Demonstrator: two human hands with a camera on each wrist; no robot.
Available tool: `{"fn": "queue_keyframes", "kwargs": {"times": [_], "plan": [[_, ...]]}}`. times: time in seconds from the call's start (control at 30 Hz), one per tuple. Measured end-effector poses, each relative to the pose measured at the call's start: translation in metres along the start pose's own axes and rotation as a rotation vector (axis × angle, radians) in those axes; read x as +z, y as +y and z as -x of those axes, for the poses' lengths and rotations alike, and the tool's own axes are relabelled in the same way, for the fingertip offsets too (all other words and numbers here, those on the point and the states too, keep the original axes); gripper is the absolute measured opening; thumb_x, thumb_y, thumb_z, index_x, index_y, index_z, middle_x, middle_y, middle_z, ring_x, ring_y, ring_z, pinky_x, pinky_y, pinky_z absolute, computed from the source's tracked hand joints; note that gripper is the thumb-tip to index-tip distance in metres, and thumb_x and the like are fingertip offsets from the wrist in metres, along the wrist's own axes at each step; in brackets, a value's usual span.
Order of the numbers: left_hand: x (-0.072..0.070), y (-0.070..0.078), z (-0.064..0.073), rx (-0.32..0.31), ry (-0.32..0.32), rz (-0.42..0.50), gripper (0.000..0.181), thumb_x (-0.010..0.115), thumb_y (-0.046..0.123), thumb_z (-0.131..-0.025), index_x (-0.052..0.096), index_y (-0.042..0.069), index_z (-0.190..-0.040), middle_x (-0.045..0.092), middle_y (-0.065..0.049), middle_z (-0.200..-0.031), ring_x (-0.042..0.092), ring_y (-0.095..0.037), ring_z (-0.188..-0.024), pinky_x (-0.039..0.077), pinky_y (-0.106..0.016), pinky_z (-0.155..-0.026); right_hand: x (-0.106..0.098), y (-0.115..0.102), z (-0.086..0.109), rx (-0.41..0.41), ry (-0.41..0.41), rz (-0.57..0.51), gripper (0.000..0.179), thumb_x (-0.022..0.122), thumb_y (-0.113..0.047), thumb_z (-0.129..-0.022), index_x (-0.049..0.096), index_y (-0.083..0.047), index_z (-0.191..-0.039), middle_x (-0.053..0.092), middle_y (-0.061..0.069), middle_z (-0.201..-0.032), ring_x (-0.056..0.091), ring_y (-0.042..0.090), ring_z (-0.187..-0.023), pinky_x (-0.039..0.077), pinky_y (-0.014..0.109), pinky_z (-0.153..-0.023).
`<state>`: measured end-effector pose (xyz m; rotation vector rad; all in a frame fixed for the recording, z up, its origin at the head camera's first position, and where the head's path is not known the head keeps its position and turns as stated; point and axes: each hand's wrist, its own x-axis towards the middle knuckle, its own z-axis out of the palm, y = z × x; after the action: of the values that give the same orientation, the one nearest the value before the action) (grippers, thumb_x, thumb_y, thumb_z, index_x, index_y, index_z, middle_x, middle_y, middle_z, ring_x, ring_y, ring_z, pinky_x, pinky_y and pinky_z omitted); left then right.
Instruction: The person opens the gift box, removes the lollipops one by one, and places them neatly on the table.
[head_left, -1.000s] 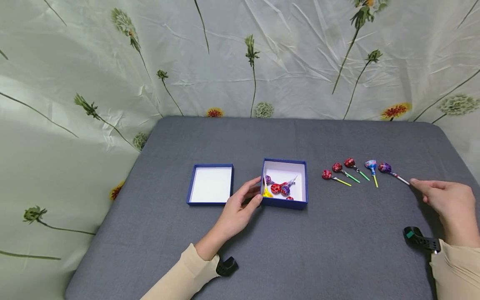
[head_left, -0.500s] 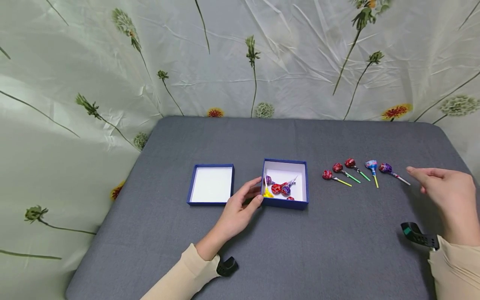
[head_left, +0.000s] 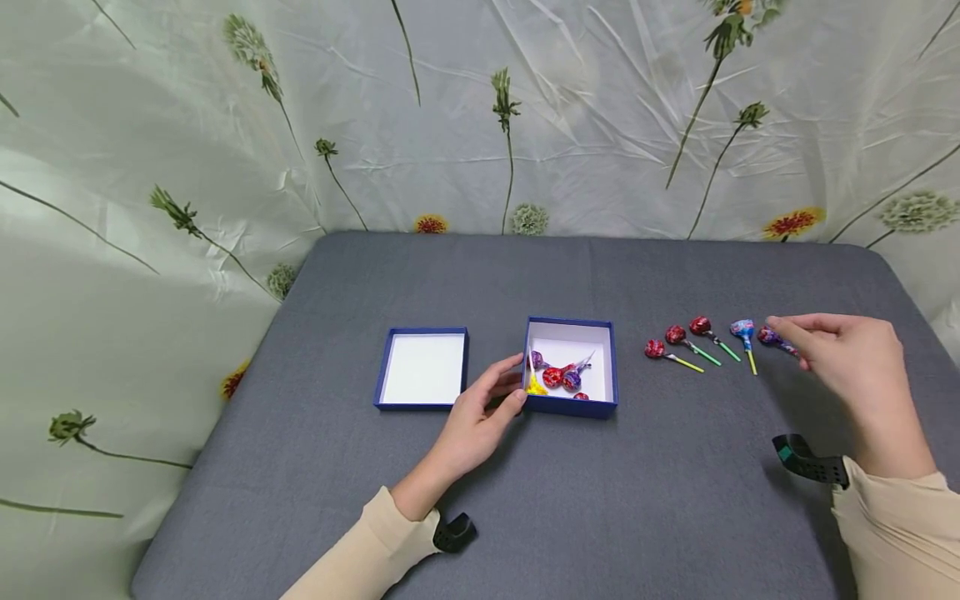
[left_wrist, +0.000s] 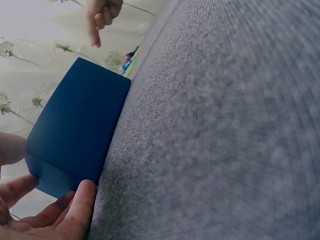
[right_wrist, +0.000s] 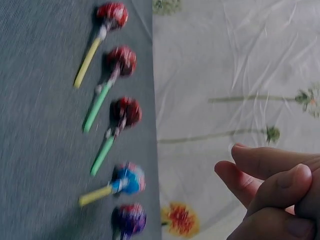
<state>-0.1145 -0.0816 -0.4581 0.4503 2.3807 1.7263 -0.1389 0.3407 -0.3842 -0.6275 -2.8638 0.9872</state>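
Note:
My left hand (head_left: pixel 471 423) holds the blue box (head_left: pixel 570 409) at its near left corner. In the left wrist view, its fingers (left_wrist: pixel 80 205) lie against the box's blue outer wall. Inside the white-lined box are several wrapped lollipops, red (head_left: pixel 552 377), purple and yellow. To the right lies a row of lollipops: three red ones, a blue one (head_left: pixel 742 330) with a yellow stick and a purple one (head_left: pixel 768 335). Above the purple lollipop's stick, partly hiding it, is my right hand (head_left: pixel 847 354). Nothing is between its thumb and forefinger; the other fingers curl loosely.
The box's lid (head_left: pixel 422 369), blue-rimmed and white inside, lies open side up left of my left hand. Grey cloth covers the table (head_left: pixel 570 500). A white curtain (head_left: pixel 450 125) printed with flowers hangs behind its far edge.
My right hand has let go of the purple lollipop's white stick, lifted off and moved left over it. The left hand and the box stay where they were.

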Motion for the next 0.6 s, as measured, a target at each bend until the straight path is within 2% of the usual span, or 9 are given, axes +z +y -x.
{"fn": "queue_keyframes", "kwargs": {"times": [0.1, 0.2, 0.43, 0.6], "plan": [[0.0, 0.0, 0.0, -0.002, 0.0, 0.0, 0.047, 0.056, 0.029, -0.104, 0.047, 0.025, -0.149, 0.059, -0.004, -0.141, 0.062, -0.018, -0.122, 0.057, -0.026, -0.091, 0.003, -0.012, 0.002, -0.057, -0.012, -0.004, 0.043, 0.061, -0.069, -0.087, 0.074, -0.028, -0.094, 0.056, -0.015, -0.051, 0.045, 0.007, -0.054, 0.031, 0.034, -0.049], [0.0, 0.001, 0.0, -0.01, -0.003, 0.002, 0.047, 0.056, 0.03, -0.103, 0.047, 0.025, -0.149, 0.059, -0.002, -0.14, 0.061, -0.016, -0.121, 0.057, -0.026, -0.091, 0.006, -0.024, 0.004, -0.113, -0.029, -0.021, 0.057, 0.063, -0.064, -0.089, 0.073, -0.011, -0.105, 0.055, -0.015, -0.05, 0.042, 0.008, -0.051, 0.029, 0.034, -0.047], [0.0, 0.001, 0.0, -0.016, 0.002, -0.002, 0.046, 0.056, 0.03, -0.103, 0.047, 0.028, -0.149, 0.059, 0.0, -0.14, 0.061, -0.016, -0.121, 0.057, -0.027, -0.092, 0.017, -0.056, 0.008, -0.22, -0.054, -0.051, 0.057, 0.067, -0.06, -0.089, 0.075, -0.006, -0.104, 0.052, -0.007, -0.047, 0.039, 0.01, -0.044, 0.028, 0.034, -0.043], [0.0, 0.001, 0.0, -0.01, 0.004, 0.002, 0.047, 0.057, 0.029, -0.103, 0.047, 0.026, -0.149, 0.059, -0.002, -0.142, 0.061, -0.018, -0.123, 0.057, -0.027, -0.092, 0.024, -0.08, 0.012, -0.252, -0.11, -0.064, 0.055, 0.065, -0.06, -0.09, 0.075, -0.008, -0.106, 0.051, -0.005, -0.048, 0.035, 0.009, -0.044, 0.025, 0.034, -0.041]]}}
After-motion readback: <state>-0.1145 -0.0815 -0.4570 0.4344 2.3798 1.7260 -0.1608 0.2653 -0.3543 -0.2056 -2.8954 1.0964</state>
